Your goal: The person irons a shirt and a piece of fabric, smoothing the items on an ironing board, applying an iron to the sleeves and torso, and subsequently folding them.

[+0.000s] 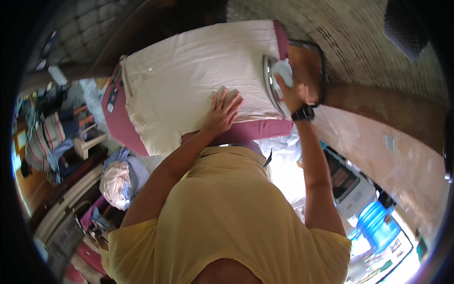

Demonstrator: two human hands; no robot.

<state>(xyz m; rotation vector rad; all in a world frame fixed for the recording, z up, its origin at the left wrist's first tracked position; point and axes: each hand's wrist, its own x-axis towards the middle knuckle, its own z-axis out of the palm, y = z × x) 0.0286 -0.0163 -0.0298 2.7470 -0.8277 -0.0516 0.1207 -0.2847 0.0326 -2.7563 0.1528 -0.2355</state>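
A cream garment (189,71) lies spread over a padded board with a maroon cover (127,124). My left hand (224,112) rests flat on the cloth near its front edge, fingers spread. At the right end of the board, my right hand (294,94) is wrapped round the handle of a clothes iron (283,71). The iron stands tipped up, its metal soleplate facing the cloth on the left; whether its lower edge touches the fabric I cannot tell. A dark watch sits on my right wrist.
Beyond the board's right end is a black-edged brown panel (305,66), next to a wall. A bundle of clothes (118,179) and a small wooden stool (90,143) stand at left, near another person in a striped top (45,142). A blue water jug (378,226) is at lower right.
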